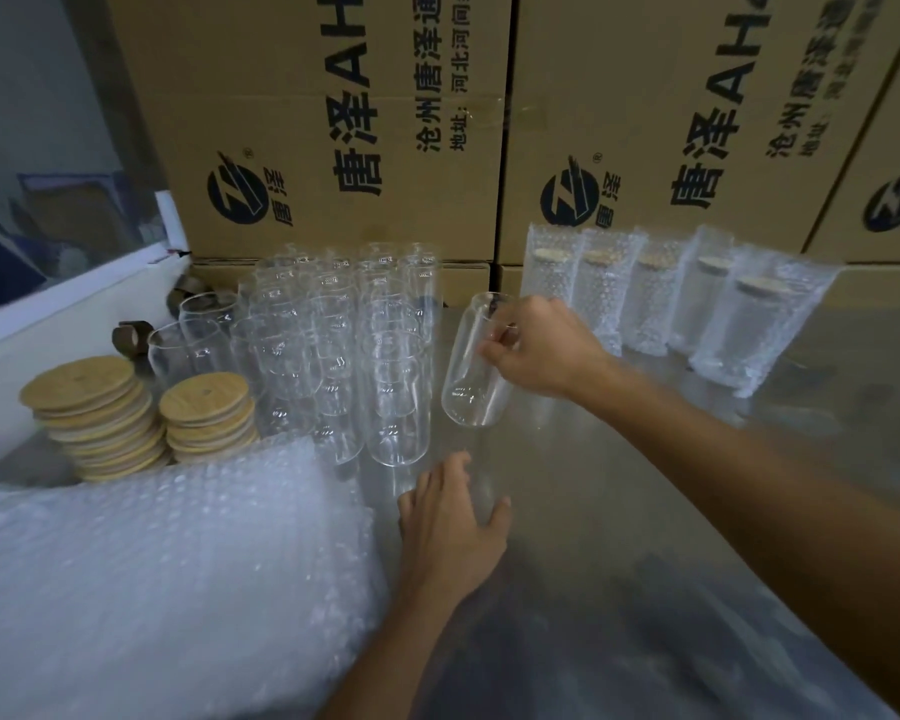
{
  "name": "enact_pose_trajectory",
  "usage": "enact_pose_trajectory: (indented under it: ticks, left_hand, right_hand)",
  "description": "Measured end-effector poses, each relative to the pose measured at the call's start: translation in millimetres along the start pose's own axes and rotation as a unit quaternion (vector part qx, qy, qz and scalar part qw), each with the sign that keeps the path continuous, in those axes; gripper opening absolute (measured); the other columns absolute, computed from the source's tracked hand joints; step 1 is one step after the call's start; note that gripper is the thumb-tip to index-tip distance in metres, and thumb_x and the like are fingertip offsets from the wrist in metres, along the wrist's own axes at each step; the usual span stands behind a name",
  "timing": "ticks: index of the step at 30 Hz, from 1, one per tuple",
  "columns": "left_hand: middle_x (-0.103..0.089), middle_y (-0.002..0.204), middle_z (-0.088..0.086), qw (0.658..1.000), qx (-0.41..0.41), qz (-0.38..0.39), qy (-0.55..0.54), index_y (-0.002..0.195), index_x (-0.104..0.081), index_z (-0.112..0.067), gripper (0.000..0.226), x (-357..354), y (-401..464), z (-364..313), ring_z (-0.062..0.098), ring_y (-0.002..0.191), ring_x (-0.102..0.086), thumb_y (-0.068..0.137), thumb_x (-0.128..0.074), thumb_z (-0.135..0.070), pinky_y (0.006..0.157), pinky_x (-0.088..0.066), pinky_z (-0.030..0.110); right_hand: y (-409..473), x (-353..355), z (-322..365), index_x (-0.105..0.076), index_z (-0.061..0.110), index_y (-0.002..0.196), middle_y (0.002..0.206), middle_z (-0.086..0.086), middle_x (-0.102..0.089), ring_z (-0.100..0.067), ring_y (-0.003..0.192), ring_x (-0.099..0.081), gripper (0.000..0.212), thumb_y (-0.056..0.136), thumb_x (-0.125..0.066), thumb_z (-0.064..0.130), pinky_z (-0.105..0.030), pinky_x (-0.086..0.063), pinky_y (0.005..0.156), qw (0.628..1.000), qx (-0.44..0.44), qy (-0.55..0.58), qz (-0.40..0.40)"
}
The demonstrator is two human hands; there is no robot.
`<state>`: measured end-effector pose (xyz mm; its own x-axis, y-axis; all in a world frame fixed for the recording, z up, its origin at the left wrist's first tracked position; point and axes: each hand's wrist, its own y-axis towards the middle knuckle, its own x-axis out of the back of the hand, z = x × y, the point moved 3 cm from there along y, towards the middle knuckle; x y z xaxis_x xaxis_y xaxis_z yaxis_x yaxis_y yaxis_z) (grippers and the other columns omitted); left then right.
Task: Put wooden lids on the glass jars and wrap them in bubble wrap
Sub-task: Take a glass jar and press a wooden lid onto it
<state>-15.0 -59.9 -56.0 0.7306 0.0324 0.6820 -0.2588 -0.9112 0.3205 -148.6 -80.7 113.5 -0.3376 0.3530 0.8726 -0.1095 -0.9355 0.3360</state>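
Cartons behind steel worktop. Right hand pinches bare jar, tilted aloft; left hand open, empty. Risk: rim pinch slips, glass drops.

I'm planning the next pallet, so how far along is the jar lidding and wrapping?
Done: five lidded jars in bubble wrap stand at the back right. In hand: the right hand grips a bare glass jar, tilted, no lid yet; the left hand is open below it. Left: a large cluster of bare jars, two stacks of wooden lids and a bubble wrap pile.
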Motion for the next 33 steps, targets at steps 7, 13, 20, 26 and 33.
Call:
enact_pose_trajectory:
  ticks: [7,13,20,26,33]
  left_hand:
    - [-0.055,0.109,-0.02,0.968,0.056,-0.035,-0.243,0.126,-0.028,-0.052,0.085,6.2,-5.9,2.9,0.004,0.092,-0.063,0.055,-0.073,-0.066,0.088,-0.055,0.045]
    - [-0.066,0.111,-0.009,0.949,0.044,-0.065,-0.305,0.122,-0.042,-0.052,0.086,12.5,-3.9,4.1,0.012,0.078,-0.068,0.049,-0.087,-0.053,0.066,-0.056,0.024]
    - [-0.064,0.125,-0.003,0.923,0.066,-0.068,-0.372,0.124,-0.047,-0.043,0.081,22.2,-7.3,8.1,0.01,0.095,-0.068,0.066,-0.09,-0.008,0.076,-0.06,0.03]
    - [-0.068,0.119,-0.003,0.924,0.049,-0.08,-0.371,0.121,-0.046,-0.038,0.077,21.5,-6.4,7.5,0.014,0.101,-0.07,0.063,-0.086,-0.007,0.077,-0.057,0.024]
    - [-0.071,0.104,-0.006,0.936,0.037,-0.096,-0.337,0.109,-0.047,-0.056,0.077,21.4,-5.9,4.7,0.013,0.088,-0.069,0.066,-0.084,-0.005,0.07,-0.053,0.019]
  right_hand:
    - [-64.6,6.3,11.9,-0.071,0.025,0.083,0.074,0.013,-0.069,-0.007,0.066,-0.064,0.005,0.082,-0.073,0.029,-0.037,-0.058,0.071,0.992,0.016,0.085,-0.093]
    - [-96.7,-8.3,28.2,-0.075,0.022,0.079,0.084,0.011,-0.069,-0.001,0.055,-0.055,0.012,0.085,-0.076,0.032,-0.036,-0.055,0.064,0.975,0.068,0.155,-0.143]
    - [-92.9,-19.7,24.7,-0.069,0.028,0.126,0.139,0.011,-0.05,0.005,0.092,-0.059,0.048,0.083,-0.079,0.047,-0.028,-0.051,0.081,0.961,0.028,0.262,-0.086]
    - [-87.0,-21.7,20.3,-0.056,0.032,0.14,0.133,0.024,-0.057,0.016,0.105,-0.058,0.076,0.074,-0.081,0.058,-0.02,-0.049,0.085,0.963,0.025,0.267,0.036]
    - [-91.8,-18.6,30.5,-0.058,0.03,0.103,0.105,0.021,-0.062,-0.002,0.102,-0.061,0.061,0.065,-0.074,0.075,-0.03,-0.051,0.086,0.98,0.005,0.199,0.006]
